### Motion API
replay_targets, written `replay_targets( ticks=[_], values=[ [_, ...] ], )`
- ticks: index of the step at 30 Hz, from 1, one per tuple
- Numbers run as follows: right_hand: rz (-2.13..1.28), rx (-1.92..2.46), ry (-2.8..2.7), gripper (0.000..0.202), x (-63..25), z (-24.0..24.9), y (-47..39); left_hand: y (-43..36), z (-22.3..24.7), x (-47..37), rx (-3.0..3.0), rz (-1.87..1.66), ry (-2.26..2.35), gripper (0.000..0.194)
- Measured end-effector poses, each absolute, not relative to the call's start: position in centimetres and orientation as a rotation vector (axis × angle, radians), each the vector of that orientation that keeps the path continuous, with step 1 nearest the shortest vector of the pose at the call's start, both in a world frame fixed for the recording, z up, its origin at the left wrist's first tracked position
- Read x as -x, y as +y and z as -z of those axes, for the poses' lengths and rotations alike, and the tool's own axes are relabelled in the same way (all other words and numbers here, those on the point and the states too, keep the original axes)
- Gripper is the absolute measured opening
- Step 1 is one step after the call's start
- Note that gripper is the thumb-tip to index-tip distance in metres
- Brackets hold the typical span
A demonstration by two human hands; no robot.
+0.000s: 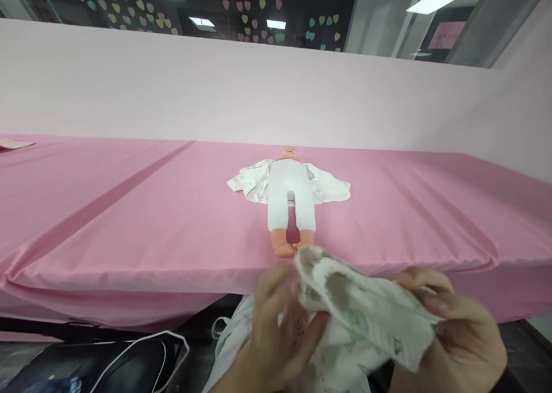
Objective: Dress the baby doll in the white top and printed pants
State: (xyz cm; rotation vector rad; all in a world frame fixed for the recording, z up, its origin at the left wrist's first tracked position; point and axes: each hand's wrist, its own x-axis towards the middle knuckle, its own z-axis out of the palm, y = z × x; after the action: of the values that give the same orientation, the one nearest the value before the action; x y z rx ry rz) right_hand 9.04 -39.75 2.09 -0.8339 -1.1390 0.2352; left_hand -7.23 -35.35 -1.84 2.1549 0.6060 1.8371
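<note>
— Holding anything, those hands in the head view?

— Both. The left hand [280, 329] has fingers and thumb closed on one end of a small white garment [366, 312] with faint green print, and the right hand [457, 341] pinches the other end. The cloth is soft, crumpled and bunched between them.

— What lies past the fingertips?

— One baby doll [290, 203], just beyond the left hand, flat on its back on the table [129, 220]. It wears white leggings; two bare, smooth peach feet point toward the hands. One more white printed garment [328, 189] lies spread open under it.

— And the surface?

— A single smooth pink cloth with long creases. Below the left hand sits one dark bag [129, 364] with white piping.
</note>
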Motion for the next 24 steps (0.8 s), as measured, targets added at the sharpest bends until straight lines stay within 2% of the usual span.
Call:
replay_targets(
  ticks=[2,4,6,9,13,15,19,22,24],
  values=[
    [-0.323,0.800,-1.015,0.011,-9.5,-2.4,-39.7,-35.2,2.7,7.4,-2.064,-1.408,0.749,0.073],
    [-0.404,0.842,-0.886,0.011,-9.9,-3.1,-39.4,-35.2,3.0,7.6,-1.986,-0.959,0.748,0.056],
    [-0.377,0.909,-0.746,0.017,-10.3,-3.8,-39.0,-35.2,3.0,7.7,-1.942,-0.716,0.713,0.033],
    [-0.159,0.910,-0.664,0.024,-10.9,-4.6,-38.1,-35.3,2.8,7.9,-1.910,-0.722,0.631,0.018],
    [-0.022,0.938,-0.718,0.027,-12.2,-4.1,-36.7,-35.7,2.6,8.4,-1.676,-0.779,0.462,0.027],
    [-0.064,1.109,-0.748,0.033,-12.9,-3.0,-36.0,-36.1,2.5,8.6,-1.519,-0.701,0.485,0.034],
    [-0.074,1.604,-0.954,0.033,-13.6,-0.6,-36.6,-36.9,2.2,8.6,-1.335,-0.647,0.532,0.034],
    [-0.372,1.536,-1.455,0.031,-13.1,0.2,-39.0,-37.1,2.0,8.7,-1.374,-0.639,0.548,0.044],
    [-0.715,1.382,-1.797,0.045,-12.7,0.1,-40.4,-37.1,1.8,8.7,-1.570,-0.562,0.608,0.050]
  ],
)
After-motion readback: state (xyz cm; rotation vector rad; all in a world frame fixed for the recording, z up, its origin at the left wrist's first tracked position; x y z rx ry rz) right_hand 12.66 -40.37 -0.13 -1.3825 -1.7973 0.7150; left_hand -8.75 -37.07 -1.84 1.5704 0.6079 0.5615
